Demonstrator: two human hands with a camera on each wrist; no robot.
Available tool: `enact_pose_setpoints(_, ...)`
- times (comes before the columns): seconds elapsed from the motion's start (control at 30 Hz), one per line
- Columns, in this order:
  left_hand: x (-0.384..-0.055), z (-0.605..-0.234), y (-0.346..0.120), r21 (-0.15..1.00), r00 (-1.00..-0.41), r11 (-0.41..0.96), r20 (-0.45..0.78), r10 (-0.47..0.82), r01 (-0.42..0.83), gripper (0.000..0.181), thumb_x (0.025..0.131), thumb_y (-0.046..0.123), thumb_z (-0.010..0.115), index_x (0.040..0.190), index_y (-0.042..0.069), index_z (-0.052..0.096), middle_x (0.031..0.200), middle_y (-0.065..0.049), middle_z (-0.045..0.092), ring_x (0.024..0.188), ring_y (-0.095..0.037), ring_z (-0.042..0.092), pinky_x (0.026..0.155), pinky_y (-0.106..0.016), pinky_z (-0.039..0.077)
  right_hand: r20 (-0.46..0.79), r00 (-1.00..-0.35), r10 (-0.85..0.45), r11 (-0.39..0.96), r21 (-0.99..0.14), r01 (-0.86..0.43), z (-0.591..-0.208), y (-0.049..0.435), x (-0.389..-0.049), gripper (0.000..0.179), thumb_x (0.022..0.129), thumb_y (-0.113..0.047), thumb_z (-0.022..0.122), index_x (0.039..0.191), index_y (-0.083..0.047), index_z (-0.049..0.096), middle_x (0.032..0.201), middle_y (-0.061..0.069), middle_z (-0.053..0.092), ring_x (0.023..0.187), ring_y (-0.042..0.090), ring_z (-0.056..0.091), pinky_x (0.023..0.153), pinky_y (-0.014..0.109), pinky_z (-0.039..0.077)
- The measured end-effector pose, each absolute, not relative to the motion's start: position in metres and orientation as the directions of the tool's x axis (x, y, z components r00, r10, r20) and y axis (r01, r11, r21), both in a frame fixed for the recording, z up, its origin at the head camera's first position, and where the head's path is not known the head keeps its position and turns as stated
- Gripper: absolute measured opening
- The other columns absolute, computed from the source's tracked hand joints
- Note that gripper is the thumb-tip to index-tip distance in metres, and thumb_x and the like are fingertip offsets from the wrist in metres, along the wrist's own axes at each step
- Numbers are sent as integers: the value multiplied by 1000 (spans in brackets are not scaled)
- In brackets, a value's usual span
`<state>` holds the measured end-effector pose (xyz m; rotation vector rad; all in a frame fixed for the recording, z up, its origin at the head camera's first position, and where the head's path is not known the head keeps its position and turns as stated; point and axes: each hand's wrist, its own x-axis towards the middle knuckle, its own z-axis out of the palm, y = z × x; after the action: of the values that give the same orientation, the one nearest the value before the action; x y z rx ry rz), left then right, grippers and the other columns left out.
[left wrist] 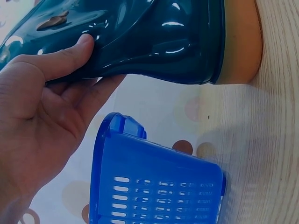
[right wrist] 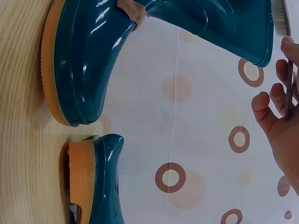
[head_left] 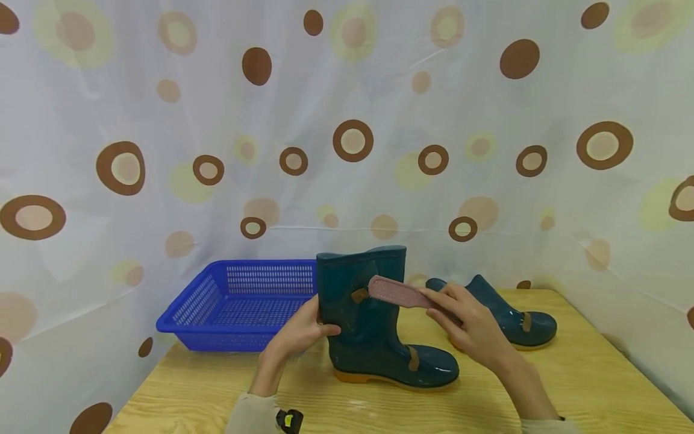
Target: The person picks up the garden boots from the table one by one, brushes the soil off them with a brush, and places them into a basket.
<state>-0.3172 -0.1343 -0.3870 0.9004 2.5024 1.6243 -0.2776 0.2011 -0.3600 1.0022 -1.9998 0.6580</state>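
Note:
A dark teal rubber boot (head_left: 347,337) stands upright on the table, toe to the right. Brown patches mark its shaft and its instep; the instep patch (right wrist: 133,11) shows closely in the right wrist view. My left hand (head_left: 300,330) grips the back of the shaft, thumb on the near side. In my right hand (head_left: 473,322) is a pink brush (head_left: 398,293), pinched by its handle. The brush head overlaps the shaft beside the upper brown patch (head_left: 359,295). White bristles (right wrist: 279,18) face the boot in the right wrist view.
A second teal boot (head_left: 501,313) with a brown patch sits at the right, partly hidden behind my right hand. At the left is a blue perforated plastic basket (head_left: 233,330). A spotted curtain (head_left: 352,193) hangs behind the wooden table (head_left: 607,386).

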Motion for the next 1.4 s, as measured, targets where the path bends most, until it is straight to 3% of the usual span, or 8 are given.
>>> enact_pose_setpoints(0.27,-313,-387,-137,836,-828,296,286,483,461,74,92,-7,62,153,18,29,151,-11,44,134,-34,51,108,-53,46,815,-393,-425,543,-118,-831,-361,192,-278,49,85,-1,73,130,-17,65,88,-11,47,71,-1,36,57,15,33)
enact_pose_setpoints(0.83,-308,-388,-139,819,-824,322,287,488,475,70,88,-6,68,148,13,36,142,-13,53,125,-32,57,106,-53,48,833,-401,-382,606,-102,-789,-366,182,-279,42,85,-6,75,124,-18,70,89,-9,52,66,4,39,54,16,33)
enact_pose_setpoints(1.4,-312,-385,-136,805,-826,344,289,483,483,70,88,-2,69,147,17,38,141,-8,54,124,-30,57,106,-53,47,820,-426,-382,635,-102,-766,-365,188,-283,42,84,-6,75,124,-19,70,88,-8,51,68,2,37,56,17,33)
